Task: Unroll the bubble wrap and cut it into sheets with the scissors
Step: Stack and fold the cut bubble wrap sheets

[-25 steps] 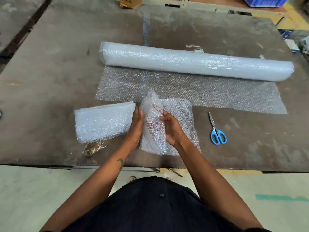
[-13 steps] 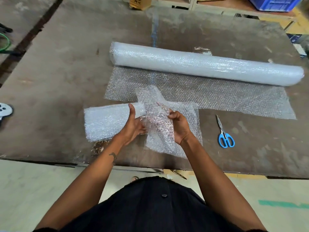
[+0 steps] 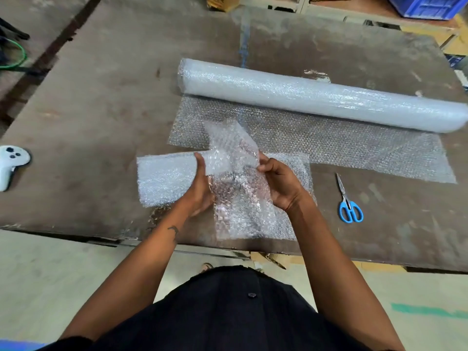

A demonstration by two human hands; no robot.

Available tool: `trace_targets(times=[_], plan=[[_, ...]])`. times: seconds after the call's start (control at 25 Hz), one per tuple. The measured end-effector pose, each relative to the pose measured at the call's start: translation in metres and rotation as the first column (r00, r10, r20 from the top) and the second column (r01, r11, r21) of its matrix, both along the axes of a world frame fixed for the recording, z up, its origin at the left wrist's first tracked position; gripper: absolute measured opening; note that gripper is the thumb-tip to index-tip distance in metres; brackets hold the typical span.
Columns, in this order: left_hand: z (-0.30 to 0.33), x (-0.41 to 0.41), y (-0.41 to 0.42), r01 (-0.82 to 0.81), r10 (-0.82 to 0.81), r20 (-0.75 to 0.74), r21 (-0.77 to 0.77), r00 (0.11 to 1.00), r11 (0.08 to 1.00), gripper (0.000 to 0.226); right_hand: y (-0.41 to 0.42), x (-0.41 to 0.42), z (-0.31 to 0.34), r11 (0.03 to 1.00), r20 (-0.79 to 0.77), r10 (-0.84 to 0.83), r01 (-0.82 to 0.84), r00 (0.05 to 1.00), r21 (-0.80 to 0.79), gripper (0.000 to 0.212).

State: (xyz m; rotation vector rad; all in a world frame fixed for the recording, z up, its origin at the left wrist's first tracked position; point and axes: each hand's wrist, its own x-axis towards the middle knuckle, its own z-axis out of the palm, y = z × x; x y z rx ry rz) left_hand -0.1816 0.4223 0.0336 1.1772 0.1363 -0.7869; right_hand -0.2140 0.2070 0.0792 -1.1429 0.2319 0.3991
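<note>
Counter (image 3: 101,97) carries everything. Bubble wrap roll (image 3: 316,95) lies across the far side, its unrolled tail (image 3: 342,148) flat toward me. Stack of folded sheets (image 3: 164,181) sits near-left, touching the cut sheet (image 3: 235,153) I'm working on. My left hand (image 3: 200,188) grips that sheet's left edge, thumb on top; my right hand (image 3: 281,181) pinches its right edge. Both grips grasping film, neither free. Scissors (image 3: 348,201) lie unused to my right, apart from the wrap.

Step looks like folding the sheet. To do it well: match the edges before pressing, keep the film taut, then lay it square on the stack.

Containers: cardboard box (image 3: 222,2) and blue crate (image 3: 428,6) beyond the far edge, contents not visible. White controller (image 3: 11,160) far left.
</note>
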Motion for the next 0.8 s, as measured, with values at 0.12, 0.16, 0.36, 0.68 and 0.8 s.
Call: trace_targets(times=[0.12,0.16,0.36,0.68,0.8], plan=[[0.02,0.012,0.033,-0.115,0.085,-0.143,-0.22,0.986,0.969,0.124,-0.004,0.01,-0.001,0.944,-0.046,0.242,-0.246,0.969,-0.22,0.058],[0.024,0.018,0.047,-0.098,0.072,-0.128,-0.209,0.989,0.973,0.122,-0.004,0.016,-0.003,0.896,-0.11,0.296,-0.316,0.949,-0.312,0.052],[0.014,0.044,0.096,0.153,-0.245,0.239,0.345,0.94,0.926,0.078,0.007,0.042,0.003,0.632,-0.191,0.537,-0.542,0.821,-0.553,0.03],[-0.023,0.04,0.123,-0.527,0.36,0.433,0.367,0.826,0.767,0.016,0.01,0.055,-0.033,0.778,-0.123,0.115,-0.166,0.986,-0.606,0.05],[-0.036,0.045,0.139,-0.603,0.292,0.567,0.498,0.77,0.624,0.025,0.034,0.066,-0.051,0.824,-0.007,-0.129,0.103,0.992,-0.557,0.04]])
